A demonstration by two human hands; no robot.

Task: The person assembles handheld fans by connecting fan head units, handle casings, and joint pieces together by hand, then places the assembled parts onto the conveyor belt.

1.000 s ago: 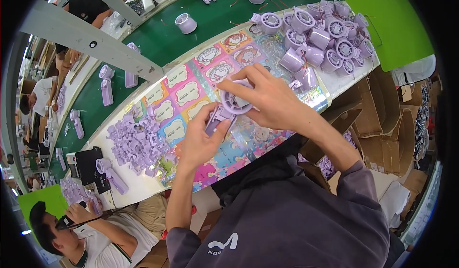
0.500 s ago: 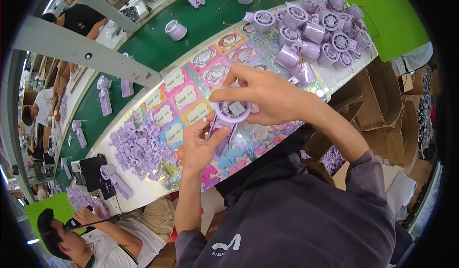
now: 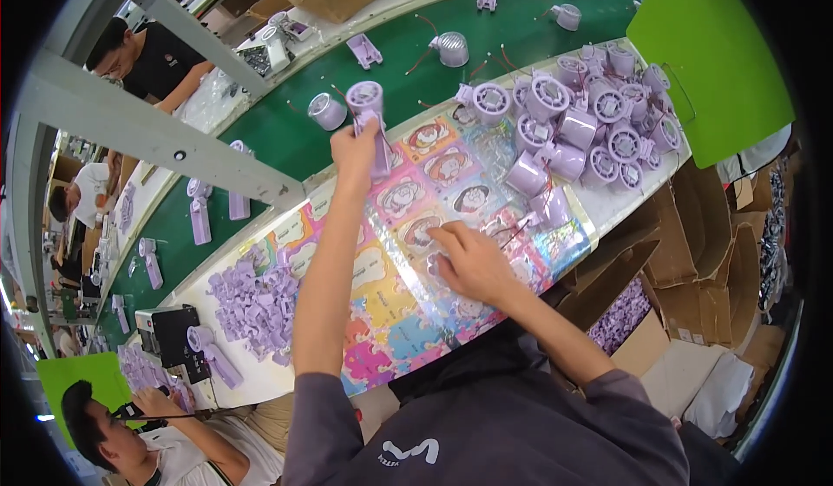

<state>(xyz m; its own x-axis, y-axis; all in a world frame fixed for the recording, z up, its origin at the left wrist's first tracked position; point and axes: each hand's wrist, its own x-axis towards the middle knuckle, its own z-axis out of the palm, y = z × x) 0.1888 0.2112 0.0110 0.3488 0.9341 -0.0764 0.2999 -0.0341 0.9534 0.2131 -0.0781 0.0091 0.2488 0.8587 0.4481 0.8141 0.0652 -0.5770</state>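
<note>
My left hand (image 3: 351,158) is closed around the handle of a lilac handheld fan (image 3: 365,97), its round head pointing away from me. This fan is held at the near edge of the green conveyor belt (image 3: 408,100). Beside its head, on the belt, stands a lilac fan head with a clear cover (image 3: 326,111). My right hand (image 3: 473,265) is over the colourful printed sheets (image 3: 408,338) with thumb and forefinger apart and nothing visible between them. Right of that hand, a pile of lilac fan heads (image 3: 577,130) with thin red wires covers the table's far right.
Small lilac plastic parts (image 3: 252,304) are heaped at the left of the table. A grey metal post (image 3: 165,130) slants across the belt. A green panel (image 3: 707,61) stands at the right, above cardboard boxes (image 3: 694,217). A co-worker (image 3: 139,443) sits at lower left.
My left hand has carried the fan away from me to the belt's edge. My right hand has let go of the fan's head and dropped nearer over the printed sheets.
</note>
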